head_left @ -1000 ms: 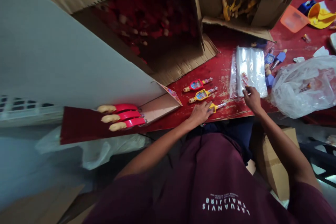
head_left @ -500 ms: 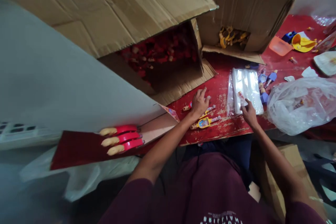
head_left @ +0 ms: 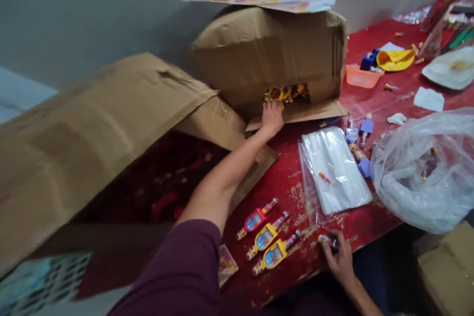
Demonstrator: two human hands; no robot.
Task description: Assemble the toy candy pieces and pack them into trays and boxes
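Person [head_left: 177,271] reaches left hand [head_left: 273,117] to carton [head_left: 259,54] of yellow toys [head_left: 285,93], grip unclear, pickup likely calling for a pinch, right hand [head_left: 341,259] grasping small tube [head_left: 325,240].

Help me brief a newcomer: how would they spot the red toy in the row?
On the red table, find the stack of clear bags. Left of it lies a row of three toys. The red toy lies at the far end; the other two are yellow.
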